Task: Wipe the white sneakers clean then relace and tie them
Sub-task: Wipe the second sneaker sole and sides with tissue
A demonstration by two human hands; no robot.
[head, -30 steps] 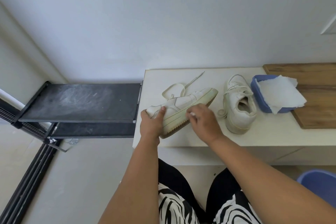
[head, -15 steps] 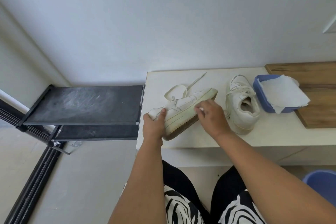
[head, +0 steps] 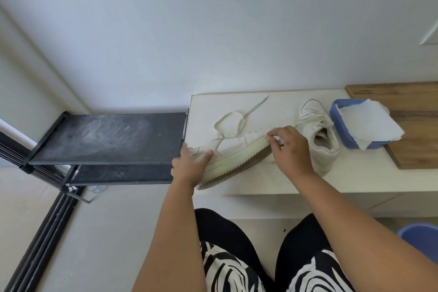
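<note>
A white sneaker [head: 234,149] lies tilted on its side on the cream table [head: 355,178], its brown sole facing me. My left hand [head: 189,166] grips its heel end at the table's left corner. My right hand [head: 288,147] pinches a small white wipe [head: 277,139] against the rim of the sole near the toe. A loose white lace [head: 233,118] trails from the shoe toward the wall. The second white sneaker [head: 318,135] stands just right of my right hand, laces in place.
A blue tub [head: 341,130] with white paper wipes [head: 369,123] over it sits by a wooden board [head: 414,125] at the right. A black shelf rack [head: 106,137] adjoins the table's left side. A blue bin [head: 422,237] stands on the floor at lower right.
My right hand has slid the wipe along the sole's rim from the middle of the shoe toward the toe. My left hand has kept its hold on the heel.
</note>
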